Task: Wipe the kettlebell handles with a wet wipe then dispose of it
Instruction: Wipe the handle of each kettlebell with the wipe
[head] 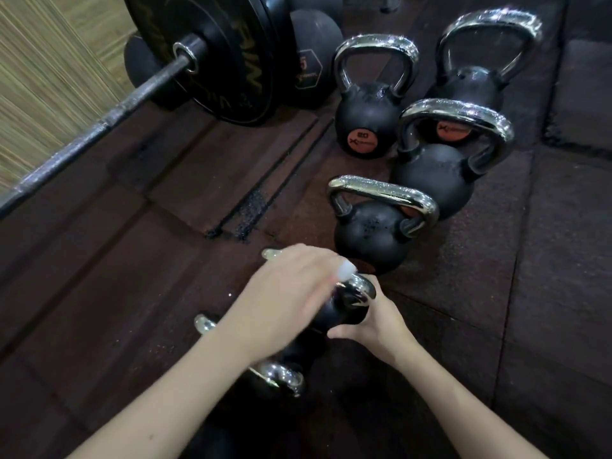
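1. Right now my left hand (291, 293) is curled over the chrome handle (359, 288) of a small kettlebell (337, 314) on the floor mat (546, 293), pinching a wet wipe (347, 270) against it.
2. My right hand (374, 321) is half open, cupping the bell's black body to steady it.
3. I judge the wipe limp and light; the chrome likely slick when damp.
4. The bell looks heavy, so I would brace the body, not lift.
5. Four larger kettlebells (371, 240) stand beyond, toward the mat's far edge.
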Available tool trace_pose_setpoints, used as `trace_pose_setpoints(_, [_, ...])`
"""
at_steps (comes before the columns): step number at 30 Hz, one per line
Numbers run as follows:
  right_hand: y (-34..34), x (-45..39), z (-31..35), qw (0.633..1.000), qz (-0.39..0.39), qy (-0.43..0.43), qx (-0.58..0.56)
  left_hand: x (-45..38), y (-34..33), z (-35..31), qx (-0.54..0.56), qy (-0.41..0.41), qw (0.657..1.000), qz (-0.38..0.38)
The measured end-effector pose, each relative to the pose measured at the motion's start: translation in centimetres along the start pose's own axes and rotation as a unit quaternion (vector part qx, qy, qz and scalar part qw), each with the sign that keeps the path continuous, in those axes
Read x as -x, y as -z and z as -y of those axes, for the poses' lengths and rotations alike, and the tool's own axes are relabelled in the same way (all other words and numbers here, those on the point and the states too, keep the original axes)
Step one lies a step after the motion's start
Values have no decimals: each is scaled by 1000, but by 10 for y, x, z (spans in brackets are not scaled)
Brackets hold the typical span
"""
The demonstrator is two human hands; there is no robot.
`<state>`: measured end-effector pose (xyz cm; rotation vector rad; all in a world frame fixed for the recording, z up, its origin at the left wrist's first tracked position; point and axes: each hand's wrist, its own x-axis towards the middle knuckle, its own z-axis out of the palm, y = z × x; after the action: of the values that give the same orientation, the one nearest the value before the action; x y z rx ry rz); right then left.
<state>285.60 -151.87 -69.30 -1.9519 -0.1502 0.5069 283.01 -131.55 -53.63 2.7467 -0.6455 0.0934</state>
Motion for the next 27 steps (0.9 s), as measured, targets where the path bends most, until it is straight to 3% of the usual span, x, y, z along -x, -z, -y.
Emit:
trace_pose_setpoints(1, [2,0,3,1000,-1,-5,5,0,1,8,8,15,1000,-15])
trace_pose_setpoints(4, [2,4,6,1000,-4,-12,-2,-2,9,27,58,184,980,-41])
trace_pose_setpoints(5, [2,5,9,1000,-3,-18,-4,-4,6,27,57,191,979,-43])
trace_pose_setpoints(10, [6,7,16,1000,-6,-28,9,-17,-8,-32,-39,52,998,-16])
trace_pose_setpoints(14, [4,4,12,1000,-17,-20,4,-14,-15,-31,2,-28,1000,2])
trace_pose_setpoints(17, [2,0,5,1000,-9,-13,-25,-8,-9,3,-11,-9,1000,-21])
trace_pose_setpoints(22, [-2,-2,-3,998,-1,-21,-58,-4,4,26,53,169,983,-52])
trace_pose_setpoints(27, [1,-1,1,999,20,13,-40,-14,-14,-26,-37,5,999,-2])
